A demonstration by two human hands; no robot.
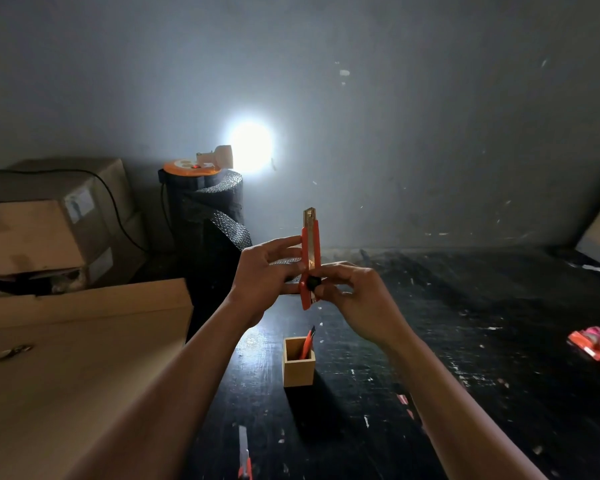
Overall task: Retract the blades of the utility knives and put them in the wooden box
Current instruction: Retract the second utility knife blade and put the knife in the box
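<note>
Gripping an upright orange plastic utility knife (309, 268) above the dark scuffed tabletop (465, 341), the left hand (265, 277) clasps its body from the side while the right hand (355, 299) pinches near the black slider (314, 283), a short length of blade showing at the top. Directly below the grip stands a small square wooden box (298, 367) holding another orange knife (307, 344); a third knife with its blade out (245, 455) lies nearer the person.

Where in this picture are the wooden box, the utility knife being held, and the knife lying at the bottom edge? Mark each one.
wooden box (299, 372): head view, on its front wall.
held utility knife (306, 249): head view, on its orange body.
lying knife (244, 459): head view, around its middle, where blade meets orange handle.
</note>
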